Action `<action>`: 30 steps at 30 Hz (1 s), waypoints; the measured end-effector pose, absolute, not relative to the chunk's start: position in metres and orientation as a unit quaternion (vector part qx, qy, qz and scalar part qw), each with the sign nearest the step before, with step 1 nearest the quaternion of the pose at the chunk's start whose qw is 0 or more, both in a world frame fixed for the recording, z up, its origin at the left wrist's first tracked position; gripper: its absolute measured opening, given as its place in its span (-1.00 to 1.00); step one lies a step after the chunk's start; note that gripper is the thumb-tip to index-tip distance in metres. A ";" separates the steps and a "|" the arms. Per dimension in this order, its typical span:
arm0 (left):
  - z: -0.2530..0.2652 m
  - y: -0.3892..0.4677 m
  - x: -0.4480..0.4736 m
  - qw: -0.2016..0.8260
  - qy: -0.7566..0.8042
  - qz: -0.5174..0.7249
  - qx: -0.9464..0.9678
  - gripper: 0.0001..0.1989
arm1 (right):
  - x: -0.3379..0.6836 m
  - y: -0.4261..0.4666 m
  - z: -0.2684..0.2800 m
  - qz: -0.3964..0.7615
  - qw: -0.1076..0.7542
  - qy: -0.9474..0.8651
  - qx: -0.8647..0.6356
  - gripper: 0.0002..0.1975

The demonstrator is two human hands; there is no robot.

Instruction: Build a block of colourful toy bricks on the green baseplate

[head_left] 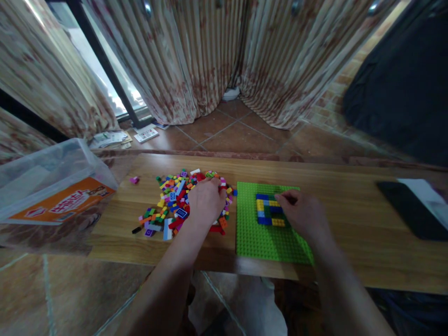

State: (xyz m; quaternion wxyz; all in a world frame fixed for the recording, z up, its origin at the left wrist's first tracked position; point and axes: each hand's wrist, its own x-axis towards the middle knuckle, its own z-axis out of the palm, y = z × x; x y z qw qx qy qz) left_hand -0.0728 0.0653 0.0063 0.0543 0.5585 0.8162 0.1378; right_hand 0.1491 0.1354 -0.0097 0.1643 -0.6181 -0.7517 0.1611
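A heap of small multicoloured toy bricks (180, 198) is spread over the wooden table. My left hand (207, 198) reaches into its right side with the fingers curled down and closed; the back of the hand hides what they hold, if anything. On the green baseplate (250, 242) sits a low, roughly rectangular structure of blue, yellow and light-blue bricks (261, 214). At its right side my right hand (303, 210) is closed in a pinch, thumb and forefinger by the upper right bricks. Whatever lies between those fingertips is too small to make out.
A clear plastic bin (87, 163) with an orange label stands at the left. One pink brick (134, 180) lies apart from the heap. At the right end of the table (350, 219) are a dark flat object (409, 210) and white paper (425, 193). Curtains hang beyond.
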 end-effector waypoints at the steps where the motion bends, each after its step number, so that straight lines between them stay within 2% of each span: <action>1: 0.006 0.066 -0.074 0.055 0.812 0.158 0.559 -0.76 | 0.149 0.135 -0.008 0.163 0.180 -0.744 -0.622 -0.72; 5: 0.002 0.069 -0.076 0.115 0.754 0.316 0.565 -0.76 | 0.151 0.136 -0.002 0.185 0.264 -0.707 -0.629 -0.69; 9: 0.000 0.071 -0.065 0.358 0.639 0.469 0.493 -0.75 | 0.150 0.136 -0.003 0.256 0.349 -0.668 -0.605 -0.71; 11: 0.000 0.070 -0.054 0.463 0.592 0.500 0.431 -0.75 | 0.147 0.134 -0.004 0.312 0.378 -0.662 -0.567 -0.73; 15: 0.002 0.067 -0.036 0.572 0.537 0.513 0.347 -0.81 | 0.140 0.125 -0.004 0.391 0.382 -0.697 -0.464 -0.77; 21: -0.004 0.066 -0.032 0.650 0.471 0.532 0.271 -0.75 | 0.133 0.113 0.004 0.395 0.318 -0.769 -0.390 -0.79; 30: -0.007 0.067 -0.032 0.662 0.445 0.554 0.238 -0.80 | 0.126 0.109 0.002 0.347 0.320 -0.800 -0.370 -0.81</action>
